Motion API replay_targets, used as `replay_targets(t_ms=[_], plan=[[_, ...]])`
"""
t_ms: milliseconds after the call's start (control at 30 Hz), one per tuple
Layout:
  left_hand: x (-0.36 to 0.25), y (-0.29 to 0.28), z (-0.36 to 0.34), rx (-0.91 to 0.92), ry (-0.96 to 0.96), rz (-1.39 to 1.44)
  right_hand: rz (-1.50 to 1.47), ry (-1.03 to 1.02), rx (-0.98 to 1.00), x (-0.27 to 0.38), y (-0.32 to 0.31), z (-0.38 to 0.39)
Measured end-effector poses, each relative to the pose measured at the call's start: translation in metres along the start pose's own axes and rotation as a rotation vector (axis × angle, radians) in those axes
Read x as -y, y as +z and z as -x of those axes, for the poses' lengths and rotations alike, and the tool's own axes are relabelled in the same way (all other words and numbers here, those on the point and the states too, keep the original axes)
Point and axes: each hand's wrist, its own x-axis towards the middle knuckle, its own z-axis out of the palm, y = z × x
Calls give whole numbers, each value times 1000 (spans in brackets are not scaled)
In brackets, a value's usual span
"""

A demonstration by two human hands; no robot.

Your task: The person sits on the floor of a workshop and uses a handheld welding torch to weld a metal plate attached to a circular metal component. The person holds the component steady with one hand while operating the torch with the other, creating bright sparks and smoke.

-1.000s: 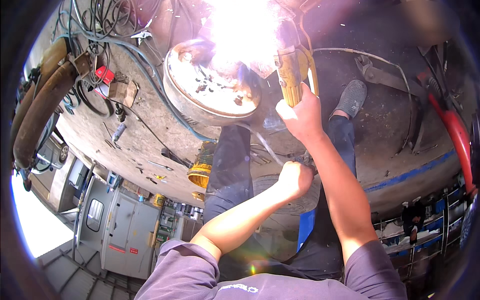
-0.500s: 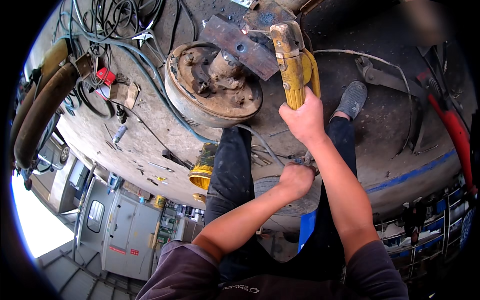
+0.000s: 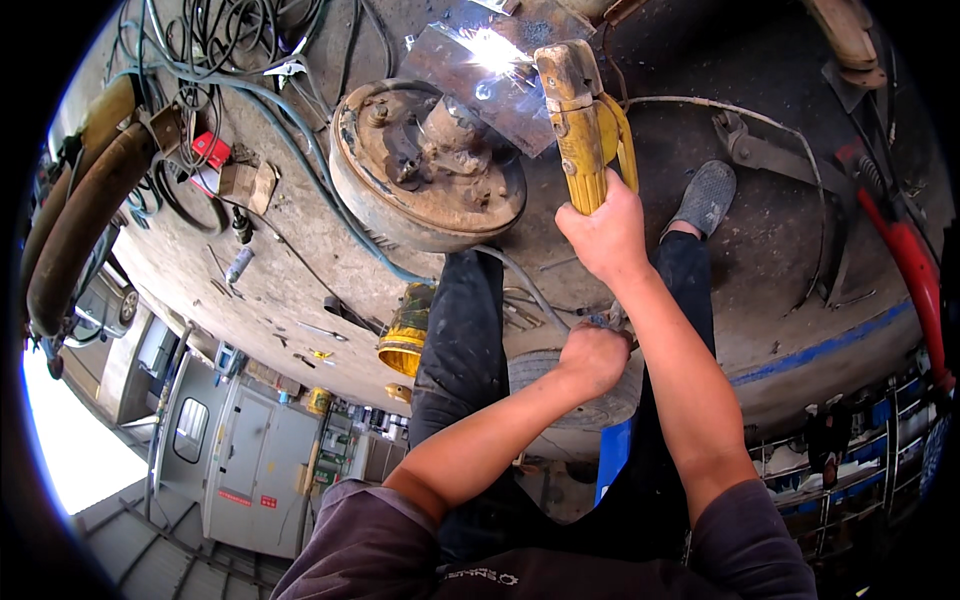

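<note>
My right hand (image 3: 607, 232) is wrapped round the yellow grip of a welding electrode holder (image 3: 580, 130). A bright arc with sparks glows at the far end of a flat steel plate (image 3: 510, 112), just left of the holder's head. The plate lies beside the stub of a rusty wheel hub and drum (image 3: 430, 165); glare washes out the electrode tip. Nearer to me, my left hand (image 3: 595, 358) is closed in a fist under my right forearm, above a tyre (image 3: 600, 405). Something greyish shows at its knuckles, too hidden to name.
Coiled cables (image 3: 230, 45) and a blue-grey hose (image 3: 290, 125) run along the left of the drum. A yellow bucket (image 3: 405, 335) stands by my left leg. A red-handled jack (image 3: 900, 250) is at the right. Small tools (image 3: 320, 332) are scattered on the floor.
A bright arc with sparks has appeared on the plate. The electrode holder has shifted very slightly left. A blurred brown object at the upper right now shows more sharply. My left hand stays put.
</note>
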Motion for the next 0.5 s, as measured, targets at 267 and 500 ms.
replay_targets(t_ms=[267,500], plan=[[-1,-1,0,6,3,-8,-11,1,3,-2,2,0],[-1,-2,1,18,9,-22,-5,-2,2,-2,3,1]])
